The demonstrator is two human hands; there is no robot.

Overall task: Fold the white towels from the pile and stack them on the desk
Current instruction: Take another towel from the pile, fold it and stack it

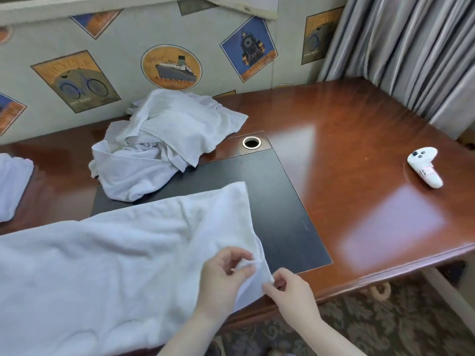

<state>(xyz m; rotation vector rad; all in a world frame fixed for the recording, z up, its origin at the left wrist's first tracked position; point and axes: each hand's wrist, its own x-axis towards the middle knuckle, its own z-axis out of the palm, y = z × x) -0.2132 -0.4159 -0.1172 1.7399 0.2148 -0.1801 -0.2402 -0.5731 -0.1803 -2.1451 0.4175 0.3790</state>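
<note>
A large white towel lies spread over the near left part of the wooden desk and hangs over its front edge. My left hand pinches the towel's right edge near its near corner. My right hand pinches the same corner just below and to the right. Behind the spread towel, a crumpled pile of white towels sits against the wall. A folded white towel lies at the far left edge of the desk, partly cut off by the view.
A dark desk pad with a round metal-rimmed cable hole lies mid-desk. A white handheld controller rests on the right side. Grey curtains hang at the right; patterned carpet is below.
</note>
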